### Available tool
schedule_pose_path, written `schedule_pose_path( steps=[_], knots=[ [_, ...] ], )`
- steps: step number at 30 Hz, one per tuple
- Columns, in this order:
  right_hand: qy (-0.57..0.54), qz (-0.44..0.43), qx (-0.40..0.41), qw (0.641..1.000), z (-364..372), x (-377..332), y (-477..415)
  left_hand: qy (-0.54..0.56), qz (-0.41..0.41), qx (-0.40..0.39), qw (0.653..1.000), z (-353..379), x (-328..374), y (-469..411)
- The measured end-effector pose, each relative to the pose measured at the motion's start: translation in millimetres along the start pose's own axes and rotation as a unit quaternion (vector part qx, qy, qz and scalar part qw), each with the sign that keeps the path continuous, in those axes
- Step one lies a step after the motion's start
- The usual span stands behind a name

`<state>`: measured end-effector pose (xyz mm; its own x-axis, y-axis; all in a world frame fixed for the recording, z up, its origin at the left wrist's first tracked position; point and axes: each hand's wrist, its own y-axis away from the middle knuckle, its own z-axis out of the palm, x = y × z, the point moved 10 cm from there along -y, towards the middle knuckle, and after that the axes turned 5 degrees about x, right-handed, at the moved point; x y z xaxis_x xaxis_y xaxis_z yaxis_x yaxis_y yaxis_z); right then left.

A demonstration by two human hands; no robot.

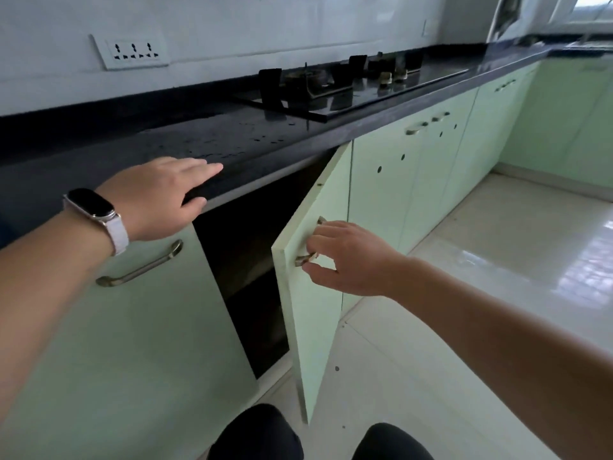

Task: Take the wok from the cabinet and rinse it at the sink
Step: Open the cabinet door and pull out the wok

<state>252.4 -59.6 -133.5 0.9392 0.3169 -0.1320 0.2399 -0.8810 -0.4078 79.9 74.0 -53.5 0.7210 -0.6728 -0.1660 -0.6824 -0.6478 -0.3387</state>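
A pale green cabinet door (315, 313) under the dark countertop (99, 161) stands swung partly open. My right hand (351, 257) is curled around its metal handle (306, 257). My left hand (159, 194), with a watch on the wrist, lies flat with spread fingers on the countertop's front edge. The cabinet interior (245, 260) is dark, and no wok shows inside it. The sink (587, 44) is far off at the top right, small and blurred.
A black glass gas hob (348, 84) sits on the countertop further along. Closed green cabinet doors (414, 180) run to the right, and another closed door (139, 327) is at the left. My knees (258, 433) are at the bottom edge. Glossy tiled floor (497, 260) lies to the right.
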Motion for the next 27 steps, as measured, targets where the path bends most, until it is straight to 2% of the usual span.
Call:
schedule_pose_path(
  steps=[6,10,14,19,24,27],
  knots=[
    [0.003,0.06,-0.042,0.997,-23,29,47,0.005,-0.008,-0.01,1.0,4,-3,1],
    [-0.046,0.108,-0.009,0.993,-50,46,76,0.013,-0.011,-0.011,1.0,6,-4,0],
    [-0.059,0.076,0.016,0.995,-69,39,90,0.029,-0.01,-0.005,1.0,7,-6,0],
    [0.069,0.021,0.038,0.997,-77,21,86,0.032,-0.013,-0.006,0.999,8,-6,-1],
    [0.118,-0.02,0.007,0.993,-80,13,76,0.033,-0.012,-0.006,0.999,5,-2,2],
    [0.151,-0.02,0.02,0.988,-94,21,78,0.035,-0.016,-0.009,0.999,3,-2,3]
  ],
)
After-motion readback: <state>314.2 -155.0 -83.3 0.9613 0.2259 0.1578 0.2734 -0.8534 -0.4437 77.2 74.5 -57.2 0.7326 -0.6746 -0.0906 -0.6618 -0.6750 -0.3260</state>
